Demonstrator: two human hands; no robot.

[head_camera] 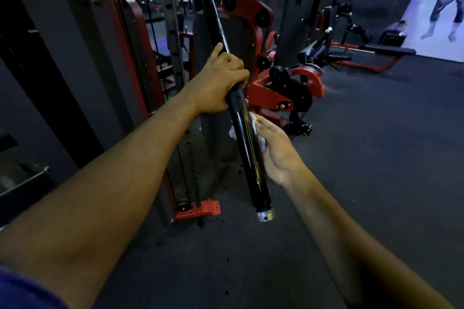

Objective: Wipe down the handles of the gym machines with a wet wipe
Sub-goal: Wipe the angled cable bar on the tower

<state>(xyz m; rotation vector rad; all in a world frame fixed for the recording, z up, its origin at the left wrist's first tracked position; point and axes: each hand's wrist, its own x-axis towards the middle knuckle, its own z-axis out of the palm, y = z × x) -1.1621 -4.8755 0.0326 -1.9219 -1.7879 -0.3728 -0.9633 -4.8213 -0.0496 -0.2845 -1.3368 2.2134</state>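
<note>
A long black bar handle (247, 148) hangs slanted in front of me, ending in a silver collar (265, 215) at its lower end. My left hand (221, 80) grips the bar higher up, fingers wrapped round it. Just below, my right hand (275, 150) cups the bar from behind and holds a white wet wipe (253, 121) against the glossy grip. The wipe shows on both sides of the bar; most of it is hidden behind the bar and my fingers.
A red and grey cable machine frame (175, 63) with cables stands to the left, its red foot (200, 209) on the dark rubber floor. More red machines (288, 90) and a bench (386, 51) stand behind and to the right. A wall mural (442, 5) is at far right.
</note>
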